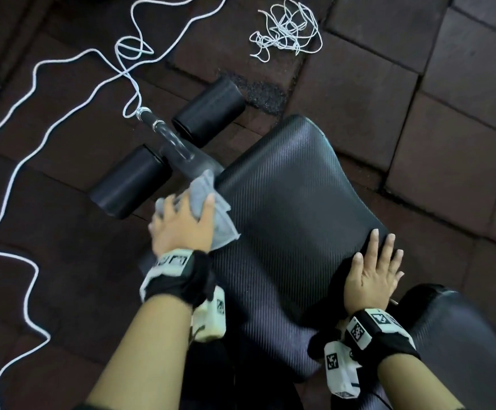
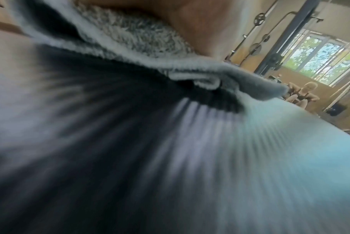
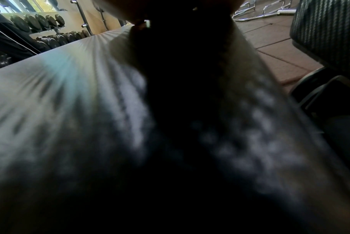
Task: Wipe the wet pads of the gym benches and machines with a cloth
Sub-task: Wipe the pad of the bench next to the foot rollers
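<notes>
A black textured bench seat pad [image 1: 285,208] fills the middle of the head view. My left hand [image 1: 181,223] grips a grey cloth [image 1: 208,199] bunched at the pad's left front corner, thumb over the top. In the left wrist view the cloth [image 2: 130,41] lies against the blurred pad [image 2: 170,158] under my palm. My right hand [image 1: 374,270] rests flat on the pad's right edge with its fingers straight. The right wrist view shows the pad [image 3: 69,110] close up and the hand as a dark shape.
Two black foam rollers [image 1: 208,110] [image 1: 128,180] on a metal post [image 1: 170,137] stand beyond the pad. White rope [image 1: 33,93] snakes over the dark floor tiles, with a tangle [image 1: 285,28] further off. A second pad [image 1: 459,335] lies at the lower right. Dumbbells [image 3: 39,22] sit on a rack.
</notes>
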A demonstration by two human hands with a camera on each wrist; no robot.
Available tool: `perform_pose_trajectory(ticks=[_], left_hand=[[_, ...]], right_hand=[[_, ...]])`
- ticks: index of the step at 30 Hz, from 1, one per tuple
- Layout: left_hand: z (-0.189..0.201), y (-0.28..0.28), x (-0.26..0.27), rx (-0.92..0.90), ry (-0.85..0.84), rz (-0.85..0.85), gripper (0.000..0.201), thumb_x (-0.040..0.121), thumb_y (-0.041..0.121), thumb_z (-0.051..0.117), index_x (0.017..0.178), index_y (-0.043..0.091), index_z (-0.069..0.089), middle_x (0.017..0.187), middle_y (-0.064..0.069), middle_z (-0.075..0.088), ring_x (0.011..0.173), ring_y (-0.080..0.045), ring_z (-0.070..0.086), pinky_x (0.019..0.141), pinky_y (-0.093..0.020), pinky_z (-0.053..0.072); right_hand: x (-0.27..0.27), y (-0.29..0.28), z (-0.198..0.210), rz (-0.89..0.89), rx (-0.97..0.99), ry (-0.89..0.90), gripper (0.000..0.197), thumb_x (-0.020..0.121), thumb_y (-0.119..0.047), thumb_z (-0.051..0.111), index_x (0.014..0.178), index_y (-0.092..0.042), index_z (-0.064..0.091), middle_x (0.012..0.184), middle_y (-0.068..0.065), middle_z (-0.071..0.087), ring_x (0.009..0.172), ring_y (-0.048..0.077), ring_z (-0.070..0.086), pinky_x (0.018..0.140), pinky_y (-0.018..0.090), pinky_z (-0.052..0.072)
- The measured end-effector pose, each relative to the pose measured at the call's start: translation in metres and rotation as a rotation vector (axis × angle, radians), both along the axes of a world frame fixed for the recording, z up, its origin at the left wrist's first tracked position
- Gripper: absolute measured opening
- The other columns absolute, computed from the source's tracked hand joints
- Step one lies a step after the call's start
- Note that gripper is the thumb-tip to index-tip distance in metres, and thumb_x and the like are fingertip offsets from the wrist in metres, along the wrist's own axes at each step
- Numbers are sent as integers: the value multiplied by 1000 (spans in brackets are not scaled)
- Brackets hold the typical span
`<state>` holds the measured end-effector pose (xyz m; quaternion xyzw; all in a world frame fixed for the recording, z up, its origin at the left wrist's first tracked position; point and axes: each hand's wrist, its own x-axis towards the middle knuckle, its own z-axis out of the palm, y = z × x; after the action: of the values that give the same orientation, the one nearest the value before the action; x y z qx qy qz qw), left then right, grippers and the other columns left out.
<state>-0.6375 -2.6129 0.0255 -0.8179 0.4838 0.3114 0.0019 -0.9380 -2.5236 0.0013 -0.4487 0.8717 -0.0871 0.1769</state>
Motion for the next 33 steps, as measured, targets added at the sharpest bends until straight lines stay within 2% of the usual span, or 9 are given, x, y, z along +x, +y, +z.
perform_pose_trajectory(ticks=[4, 8, 13, 16, 19, 22, 24, 29, 33], left_hand=[[3, 73, -13, -203, -144, -123, 64, 90, 62, 37, 138, 21, 49, 146, -15, 41, 124, -48, 39, 105, -62, 30], [7, 107, -77, -232, -101, -330, 61, 87, 62, 39, 142, 36, 41, 154, -11, 30, 136, -48, 25, 108, -63, 15], [0, 52, -118, -264, -70, -389, 56, 87, 63, 47, 139, 44, 41, 156, -5, 28, 141, -43, 18, 112, -63, 11], [-4, 12, -111, -267, -65, -435, 54, 85, 65, 45, 135, 46, 45, 155, -5, 31, 140, -42, 23, 110, -63, 19], [0, -13, -87, -263, -67, -448, 58, 87, 69, 35, 141, 49, 33, 159, -3, 20, 143, -39, 16, 113, -58, 13], [4, -20, -50, -79, -24, -273, 60, 91, 69, 25, 147, 48, 16, 160, -2, 10, 144, -37, 10, 116, -54, 8], [4, -4, -31, -67, -26, -106, 62, 91, 68, 24, 147, 44, 21, 159, -6, 17, 141, -39, 17, 115, -56, 13], [-3, 88, -54, -385, -116, -19, 62, 89, 55, 52, 137, 16, 45, 150, -23, 29, 133, -46, 32, 106, -63, 27], [-2, 152, -96, -469, 27, 200, 80, 81, 52, 64, 137, 5, 33, 151, -21, 19, 143, -40, 16, 110, -62, 21]], right_hand=[[2, -1, 0, -3, -11, 5, 70, 83, -52, 11, 149, -32, 15, 160, -4, 2, 146, 28, 0, 114, 56, 2], [2, -1, 0, -2, -14, 7, 70, 83, -52, 11, 149, -32, 16, 160, -3, 4, 146, 29, 1, 114, 57, 3], [1, -2, 0, -1, 0, 12, 71, 82, -52, 11, 149, -31, 16, 159, -3, 4, 146, 29, 1, 113, 57, 4], [0, -2, 1, 2, 8, -2, 71, 81, -53, 10, 149, -33, 14, 160, -4, 2, 146, 28, -1, 114, 56, 3], [0, -2, 2, 3, 15, -20, 73, 80, -55, 9, 149, -33, 13, 160, -4, 1, 146, 27, -2, 114, 56, 1], [0, -2, 3, 7, 18, -22, 73, 80, -55, 9, 149, -34, 12, 159, -5, 0, 146, 27, -3, 114, 56, 1], [0, -1, 4, 5, 20, -19, 73, 80, -55, 9, 149, -34, 12, 159, -5, -1, 146, 27, -3, 114, 56, 1], [1, -4, 5, -4, 44, -23, 68, 84, -49, 15, 150, -34, 12, 160, -5, -1, 146, 26, -4, 114, 56, -1], [1, -7, 11, -16, 51, -47, 68, 83, -41, 24, 150, -30, 17, 160, -1, 3, 146, 28, -2, 113, 57, -2]])
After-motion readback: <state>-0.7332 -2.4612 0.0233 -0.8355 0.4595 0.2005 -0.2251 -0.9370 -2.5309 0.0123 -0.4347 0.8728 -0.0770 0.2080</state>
